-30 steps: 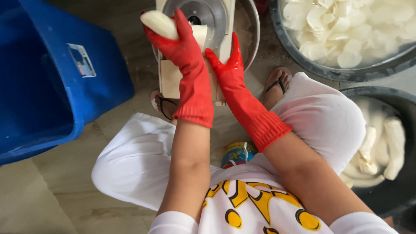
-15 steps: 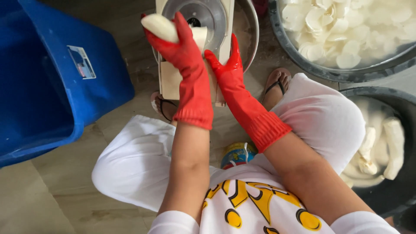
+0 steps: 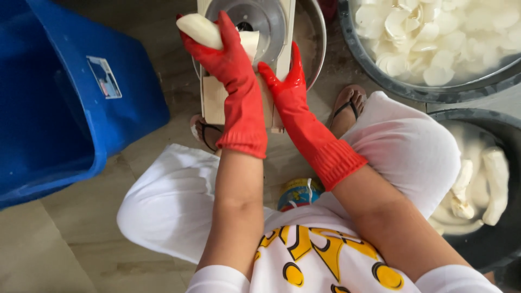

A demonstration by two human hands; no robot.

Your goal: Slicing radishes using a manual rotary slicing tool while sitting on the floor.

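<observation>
- Left hand (image 3: 230, 70), in a red rubber glove, has its grip closed around a peeled white root (image 3: 198, 30), likely cassava, at upper centre of the frame, pressed against the round steel slicer disc (image 3: 255, 21).
- Right hand (image 3: 287, 81), also gloved, lies flat on the slicer's wooden frame (image 3: 214, 100); grip open, holding nothing.
- Root looks stiff, dense, wet and probably slippery; best gripped around the thick middle, fingers kept off the blade.
- Sliced white chips fill the metal basin (image 3: 380, 81) at upper right; whole peeled roots sit in the dark tub (image 3: 488, 125) at right. Blue bin (image 3: 65, 108) at left.
- Against the earlier frames: hands and root hold nearly the same position; no clear shift.
</observation>
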